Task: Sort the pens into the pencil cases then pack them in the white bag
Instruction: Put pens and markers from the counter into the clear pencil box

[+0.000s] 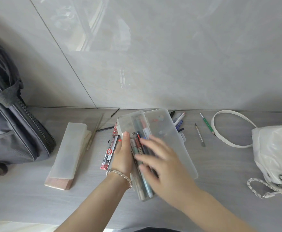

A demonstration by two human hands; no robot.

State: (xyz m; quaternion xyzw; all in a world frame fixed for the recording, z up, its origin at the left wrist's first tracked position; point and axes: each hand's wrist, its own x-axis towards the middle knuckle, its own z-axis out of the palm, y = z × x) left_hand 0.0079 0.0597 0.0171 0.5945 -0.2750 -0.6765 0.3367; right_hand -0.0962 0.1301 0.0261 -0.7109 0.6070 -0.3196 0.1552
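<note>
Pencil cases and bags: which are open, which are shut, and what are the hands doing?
Middle pencil case: open, lid folded back, pens inside.
Left pencil case: shut, lying flat.
White bag: slumped on table; opening not visible.
Grey backpack: zip looks closed.
Left hand: grips the middle case's edge.
Right hand: fingers straight, over the pens.
Green pencil: loose on table.

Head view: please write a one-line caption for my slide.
Left hand holds the open pencil case while the right hand lies over its pens; the white bag sits at right.
</note>
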